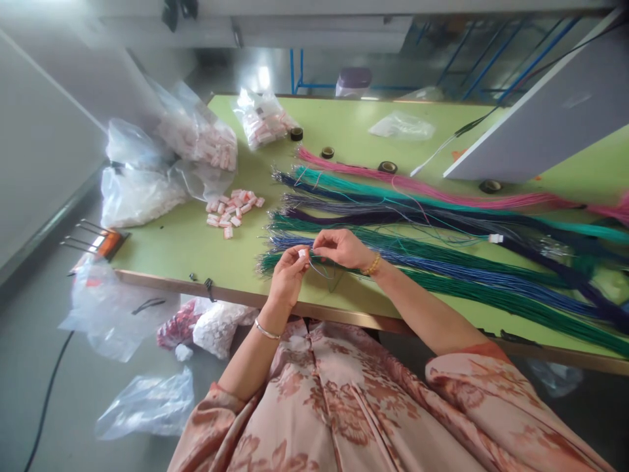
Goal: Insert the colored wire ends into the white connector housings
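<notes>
My left hand (285, 278) is closed in a pinch around a small white connector housing (303, 253), above the front part of the table. Thin wires (322, 267) loop down from the housing. Close beside it, my right hand (344, 249) has thumb and forefinger pinched together on what looks like a thin wire, mostly hidden by the fingertips. Beneath and behind both hands lie long bundles of blue wires (427, 262) and green wires (457, 288), their metal-tipped ends toward the left. To the left of the bundles is a loose pile of white-and-orange connector housings (233, 208).
Pink wires (354, 164) and teal wires (344, 180) run across farther back, near black tape rolls (388, 167). Bags of housings (213, 147) stand at the back left. An orange pronged holder (108, 244) sits at the left edge. A grey panel (545, 111) rises at right.
</notes>
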